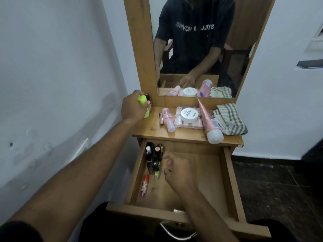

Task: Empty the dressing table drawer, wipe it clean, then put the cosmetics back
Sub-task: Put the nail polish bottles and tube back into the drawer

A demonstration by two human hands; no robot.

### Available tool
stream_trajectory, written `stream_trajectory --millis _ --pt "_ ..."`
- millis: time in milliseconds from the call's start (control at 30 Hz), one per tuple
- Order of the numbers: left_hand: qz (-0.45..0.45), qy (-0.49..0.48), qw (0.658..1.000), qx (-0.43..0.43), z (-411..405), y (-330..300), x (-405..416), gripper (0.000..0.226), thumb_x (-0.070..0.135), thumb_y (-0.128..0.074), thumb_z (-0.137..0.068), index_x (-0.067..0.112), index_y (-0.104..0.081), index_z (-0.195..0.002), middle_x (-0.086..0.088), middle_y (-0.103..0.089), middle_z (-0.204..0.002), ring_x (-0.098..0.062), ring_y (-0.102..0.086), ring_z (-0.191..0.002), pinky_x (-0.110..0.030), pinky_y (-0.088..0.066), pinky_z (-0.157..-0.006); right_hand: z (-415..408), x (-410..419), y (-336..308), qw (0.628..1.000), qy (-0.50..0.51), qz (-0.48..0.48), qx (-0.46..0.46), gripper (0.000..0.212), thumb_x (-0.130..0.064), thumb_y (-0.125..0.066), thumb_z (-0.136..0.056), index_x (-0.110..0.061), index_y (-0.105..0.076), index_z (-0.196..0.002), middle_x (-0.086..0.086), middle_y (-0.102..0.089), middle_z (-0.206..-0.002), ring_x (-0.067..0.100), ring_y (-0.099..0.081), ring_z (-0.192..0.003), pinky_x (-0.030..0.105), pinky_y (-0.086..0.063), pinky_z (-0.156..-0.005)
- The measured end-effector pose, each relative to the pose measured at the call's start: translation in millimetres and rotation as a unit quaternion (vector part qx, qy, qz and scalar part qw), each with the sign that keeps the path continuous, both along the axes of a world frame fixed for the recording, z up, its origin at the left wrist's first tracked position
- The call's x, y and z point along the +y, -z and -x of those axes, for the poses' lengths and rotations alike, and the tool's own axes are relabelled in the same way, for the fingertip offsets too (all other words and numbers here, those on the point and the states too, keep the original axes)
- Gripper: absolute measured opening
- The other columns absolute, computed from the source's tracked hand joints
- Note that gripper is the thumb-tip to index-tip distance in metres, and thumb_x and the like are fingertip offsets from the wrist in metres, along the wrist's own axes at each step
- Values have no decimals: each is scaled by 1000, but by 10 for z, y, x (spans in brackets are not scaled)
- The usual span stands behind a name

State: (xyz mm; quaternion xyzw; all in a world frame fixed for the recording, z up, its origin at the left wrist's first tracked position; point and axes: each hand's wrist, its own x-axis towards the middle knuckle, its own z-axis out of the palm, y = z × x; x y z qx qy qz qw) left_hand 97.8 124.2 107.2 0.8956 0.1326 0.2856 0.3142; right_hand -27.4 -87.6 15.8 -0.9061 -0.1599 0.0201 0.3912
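Wooden and pulled well out, the drawer (229,180) sits below the surface (185,135) of a dressing table with a mirror (201,49) behind it. Of the two hands, the left (133,106) is raised at the surface's far-left corner, fingers curled round a lime-green bottle (142,100) held upright there; a small dark tube (148,97) stands just beside it against the mirror frame. The right hand (176,167) is down inside the drawer with its fingers curled toward a cluster of small bottles (154,158) packed along the left wall; whether it actually grips one I cannot tell. Nearer the front, a red tube (144,186) lies alone by that same wall. Already on the surface are a slim lip tube (160,119), a pink bottle (168,119) lying on its side, a clear box (189,125) with a white jar (189,115) on top, a large pink tube (208,123) resting cap-forward at the front edge, and a checked cloth (230,119) bunched at the right.
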Motion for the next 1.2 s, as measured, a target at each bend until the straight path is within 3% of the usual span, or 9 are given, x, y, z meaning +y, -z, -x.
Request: stream_trajectory --millis 167,267,367,533,733,867,1000,1100,1200 --pt "-8 -4 997 -82 218 -38 -24 33 30 -80 -81 15 -69 -108 1 -70 -103 -18 -65 -93 -31 -54 -81 -24 1 27 1000 20 10 -5 36 -17 -76 -77 -35 -66 -108 -15 -61 -84 6 -63 -78 30 -57 -76" --pt "-3 10 989 -150 662 -175 -104 36 38 -79 -80 17 -69 -107 12 -66 -97 -8 -63 -85 -22 -53 -75 -31 -13 16 999 30 24 -1 34 -21 -77 -81 -36 -66 -110 -15 -63 -89 6 -63 -82 31 -56 -77" --pt "9 28 987 -159 1243 -272 -267 37 42 -80 -80 21 -70 -108 13 -68 -96 -4 -64 -83 -16 -51 -72 -25 -19 -6 998 41 41 -16 34 -24 -77 -81 -35 -66 -111 -14 -65 -92 8 -63 -84 31 -55 -77" --pt "66 165 984 -27 1919 -26 -415 43 45 -88 -68 24 -75 -104 13 -74 -91 -3 -66 -75 -21 -54 -70 -10 -22 -21 997 57 52 -28 32 -25 -76 -80 -34 -66 -110 -12 -68 -92 12 -65 -88 32 -54 -79" --pt "35 178 980 84 2114 542 -405 44 41 -93 -58 31 -76 -97 19 -73 -91 4 -66 -81 -20 -53 -73 16 -41 -23 997 57 44 -16 29 -24 -77 -81 -33 -67 -107 -12 -67 -92 11 -64 -86 29 -52 -76" --pt "16 186 976 111 2116 748 -420 45 35 -95 -58 29 -75 -98 21 -71 -96 0 -65 -90 -28 -54 -77 14 -58 -25 998 52 44 -16 29 -24 -77 -82 -32 -67 -108 -13 -66 -91 10 -63 -85 28 -52 -75" --pt "22 186 976 113 2045 761 -425 40 27 -95 -60 24 -75 -94 18 -72 -91 -4 -67 -80 -20 -53 -68 15 -50 -13 998 49 46 -14 29 -24 -78 -82 -32 -67 -108 -12 -66 -91 11 -64 -85 31 -54 -77" --pt "-9 191 973 130 2004 745 -440 40 29 -94 -61 25 -73 -95 20 -69 -87 3 -64 -81 -9 -46 -66 21 -43 -11 998 49 39 -18 30 -23 -79 -81 -31 -68 -107 -12 -66 -90 11 -63 -85 32 -55 -77" --pt "-21 197 970 141 1999 720 -472 38 25 -94 -62 20 -73 -94 24 -59 -80 8 -61 -75 -10 -45 -59 21 -33 8 998 50 38 -14 30 -23 -79 -81 -32 -68 -107 -12 -66 -90 11 -64 -86 32 -55 -78"
